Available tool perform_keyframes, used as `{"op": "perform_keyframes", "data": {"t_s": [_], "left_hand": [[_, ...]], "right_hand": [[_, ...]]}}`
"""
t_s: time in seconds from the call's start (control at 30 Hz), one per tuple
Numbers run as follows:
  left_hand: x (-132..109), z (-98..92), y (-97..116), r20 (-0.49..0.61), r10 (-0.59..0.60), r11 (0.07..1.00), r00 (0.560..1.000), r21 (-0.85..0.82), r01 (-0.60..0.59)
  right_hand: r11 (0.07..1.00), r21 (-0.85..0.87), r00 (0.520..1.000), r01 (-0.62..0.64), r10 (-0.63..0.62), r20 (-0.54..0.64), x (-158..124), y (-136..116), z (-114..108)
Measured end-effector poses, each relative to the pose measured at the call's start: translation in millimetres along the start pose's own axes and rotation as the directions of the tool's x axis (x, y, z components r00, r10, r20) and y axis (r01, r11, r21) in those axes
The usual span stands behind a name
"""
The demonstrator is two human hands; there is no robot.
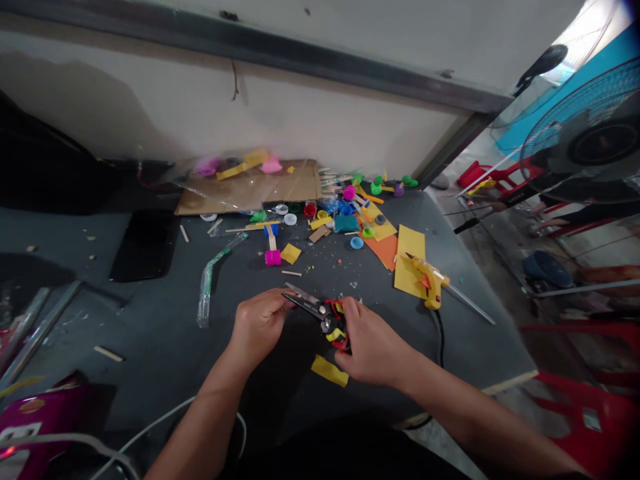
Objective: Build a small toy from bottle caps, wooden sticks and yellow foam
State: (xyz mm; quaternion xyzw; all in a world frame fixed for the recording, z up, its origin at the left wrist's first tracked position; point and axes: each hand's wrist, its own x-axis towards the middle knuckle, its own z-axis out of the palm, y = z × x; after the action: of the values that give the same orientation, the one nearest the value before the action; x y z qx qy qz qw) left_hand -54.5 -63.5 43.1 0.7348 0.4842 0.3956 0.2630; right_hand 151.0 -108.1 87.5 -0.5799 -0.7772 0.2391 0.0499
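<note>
My right hand is wrapped round the red and yellow handles of a pair of scissors, whose dark blades are parted and point left. My left hand is closed in a pinch beside the blade tips; whatever its fingers hold is too small or hidden to make out. Just below the scissors lies a yellow paper strip. Beyond my hands sit a small piece of sticks with blue and pink caps and a yellow paper square.
A yellow glue gun rests on yellow paper at the right, its black cord running off the front edge. Bottle caps and sticks clutter the back near some cardboard. A phone lies left; a fan stands beyond the table.
</note>
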Motion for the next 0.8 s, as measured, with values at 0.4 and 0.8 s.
{"op": "perform_keyframes", "data": {"t_s": [0.4,0.8], "left_hand": [[4,-2.6,8,0.017,-0.078,0.993,0.997,-0.086,0.079],[6,-4.4,18,0.073,-0.266,0.904,0.961,-0.327,0.275]], "right_hand": [[0.999,-0.022,0.998,-0.045,0.046,0.052,1,1,3],[0.995,0.072,0.994,-0.07,0.075,-0.077,0,12,4]]}}
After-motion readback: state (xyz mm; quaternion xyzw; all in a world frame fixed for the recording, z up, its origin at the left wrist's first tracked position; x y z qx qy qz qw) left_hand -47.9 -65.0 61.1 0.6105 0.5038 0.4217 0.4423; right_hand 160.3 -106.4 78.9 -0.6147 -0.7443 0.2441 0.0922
